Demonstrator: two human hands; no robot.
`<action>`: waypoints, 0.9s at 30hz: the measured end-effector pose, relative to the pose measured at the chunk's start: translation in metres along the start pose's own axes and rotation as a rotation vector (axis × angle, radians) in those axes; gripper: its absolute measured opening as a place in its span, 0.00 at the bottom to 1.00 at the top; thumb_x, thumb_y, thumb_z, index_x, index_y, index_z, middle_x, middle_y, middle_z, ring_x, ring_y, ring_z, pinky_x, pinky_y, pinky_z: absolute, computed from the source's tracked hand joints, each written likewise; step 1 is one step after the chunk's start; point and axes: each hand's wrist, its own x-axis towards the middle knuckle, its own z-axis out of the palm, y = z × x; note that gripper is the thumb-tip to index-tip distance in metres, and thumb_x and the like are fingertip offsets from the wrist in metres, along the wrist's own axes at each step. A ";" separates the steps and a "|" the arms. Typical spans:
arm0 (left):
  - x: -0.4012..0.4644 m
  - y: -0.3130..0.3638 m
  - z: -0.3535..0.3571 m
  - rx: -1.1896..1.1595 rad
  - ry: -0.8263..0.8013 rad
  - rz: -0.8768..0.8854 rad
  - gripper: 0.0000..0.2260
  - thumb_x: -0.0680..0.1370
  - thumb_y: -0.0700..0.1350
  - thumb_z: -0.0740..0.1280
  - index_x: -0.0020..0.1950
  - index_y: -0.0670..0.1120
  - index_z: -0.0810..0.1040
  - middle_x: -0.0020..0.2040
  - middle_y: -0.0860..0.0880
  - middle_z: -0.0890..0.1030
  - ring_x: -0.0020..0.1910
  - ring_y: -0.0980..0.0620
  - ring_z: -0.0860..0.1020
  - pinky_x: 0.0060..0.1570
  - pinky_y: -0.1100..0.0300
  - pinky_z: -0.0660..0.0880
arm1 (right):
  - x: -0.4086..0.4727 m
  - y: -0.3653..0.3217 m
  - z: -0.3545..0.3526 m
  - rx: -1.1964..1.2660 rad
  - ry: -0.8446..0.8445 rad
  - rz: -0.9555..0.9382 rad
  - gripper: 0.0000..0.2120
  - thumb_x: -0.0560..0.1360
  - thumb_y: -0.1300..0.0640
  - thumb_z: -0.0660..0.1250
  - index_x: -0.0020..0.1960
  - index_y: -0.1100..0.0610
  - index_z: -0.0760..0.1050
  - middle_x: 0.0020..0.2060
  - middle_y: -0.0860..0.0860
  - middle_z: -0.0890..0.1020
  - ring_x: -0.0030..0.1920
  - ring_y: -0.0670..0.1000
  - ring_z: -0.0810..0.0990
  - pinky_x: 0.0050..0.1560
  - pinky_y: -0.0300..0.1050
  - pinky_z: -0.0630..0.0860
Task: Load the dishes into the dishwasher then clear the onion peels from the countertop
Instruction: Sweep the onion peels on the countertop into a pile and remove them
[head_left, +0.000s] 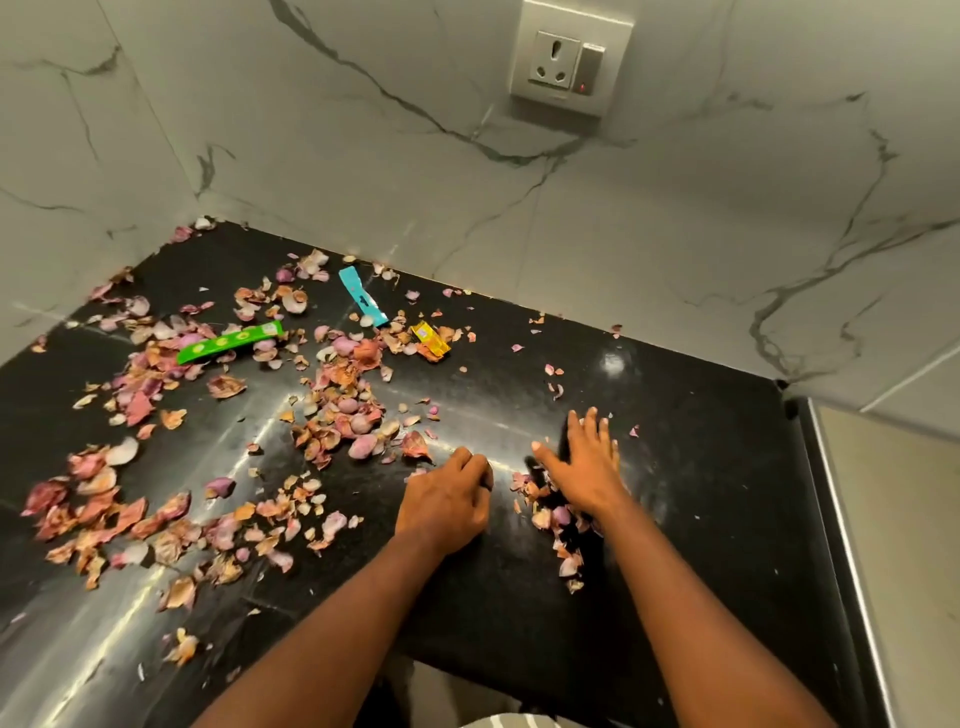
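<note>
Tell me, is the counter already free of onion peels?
No, onion peels lie scattered over most of the black countertop, thickest on its left.

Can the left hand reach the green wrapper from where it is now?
Probably yes. The left hand rests curled on the countertop, and only loose onion peels lie between it and the green wrapper. Nothing upright blocks the way, though the arm must stretch forward and left.

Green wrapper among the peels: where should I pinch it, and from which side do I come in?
Pinch the green wrapper at its right end, near the wall, which looks free of peels. It lies flat on the black countertop, a long thin strip, so come down from above and nip across its narrow width. Its left end sits among onion peels.
</note>
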 end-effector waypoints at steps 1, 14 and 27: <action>0.000 0.000 0.000 0.002 0.003 -0.009 0.05 0.81 0.54 0.60 0.56 0.58 0.70 0.54 0.56 0.72 0.40 0.53 0.76 0.40 0.55 0.73 | 0.003 -0.002 0.006 -0.059 -0.021 -0.032 0.44 0.80 0.30 0.56 0.85 0.51 0.42 0.83 0.53 0.37 0.83 0.56 0.36 0.79 0.56 0.35; 0.002 0.001 0.003 0.040 0.003 -0.038 0.05 0.81 0.54 0.60 0.55 0.58 0.70 0.53 0.56 0.73 0.41 0.52 0.77 0.41 0.53 0.74 | -0.061 0.013 0.002 0.378 0.054 -0.271 0.15 0.81 0.53 0.69 0.67 0.47 0.82 0.63 0.42 0.83 0.64 0.34 0.78 0.69 0.45 0.76; -0.004 0.001 0.006 0.071 0.049 -0.005 0.04 0.81 0.52 0.61 0.54 0.57 0.72 0.51 0.55 0.74 0.41 0.53 0.76 0.39 0.55 0.73 | -0.108 0.019 -0.004 0.406 -0.028 -0.174 0.20 0.85 0.48 0.61 0.77 0.42 0.70 0.75 0.45 0.74 0.73 0.43 0.72 0.77 0.48 0.67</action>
